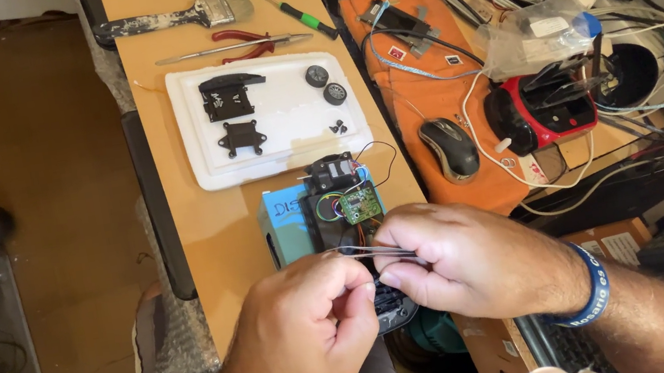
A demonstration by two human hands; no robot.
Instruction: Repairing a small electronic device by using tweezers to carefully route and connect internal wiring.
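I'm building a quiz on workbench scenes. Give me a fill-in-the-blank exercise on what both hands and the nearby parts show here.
1. Both hands, left hand and right hand, pinch thin metal ____ between them.
2. The small circuit board above the hands is coloured ____.
3. Two small black wheels lie on the ____ foam tray.
4. The right wrist wears a ____ rubber wristband.

Missing words: tweezers; green; white; blue

Left hand [306,328] and right hand [472,257] pinch tweezers [373,251] between them; green circuit board [359,202] just beyond.
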